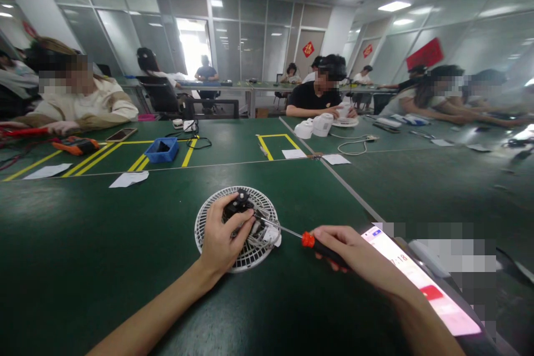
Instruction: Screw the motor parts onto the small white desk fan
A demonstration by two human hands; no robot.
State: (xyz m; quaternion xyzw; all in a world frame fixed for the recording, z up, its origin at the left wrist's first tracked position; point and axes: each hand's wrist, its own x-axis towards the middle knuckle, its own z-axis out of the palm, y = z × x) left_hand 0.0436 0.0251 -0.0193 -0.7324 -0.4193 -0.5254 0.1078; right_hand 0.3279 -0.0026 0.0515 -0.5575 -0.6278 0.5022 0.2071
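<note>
A round white fan grille (203, 236) lies on the green table, with a dark motor (241, 200), wires and a white tag (272, 235) on top of it. My left hand (225, 228) grips the motor, fingers curled round its near side. In my right hand (337, 245) is a screwdriver (307, 240) with a red and black handle. Its thin shaft slants up to the left, and the tip reaches the motor beside my left fingertips. Exactly what the tip touches is too small to tell.
Right of my right hand lies a lit phone (434, 289). Farther off are a blue bin (162, 150), paper sheets (129, 178), an orange meter (77, 145) and yellow tape marks. Across the table, a person in black (312, 97) works near white housings (322, 124). Other people sit around.
</note>
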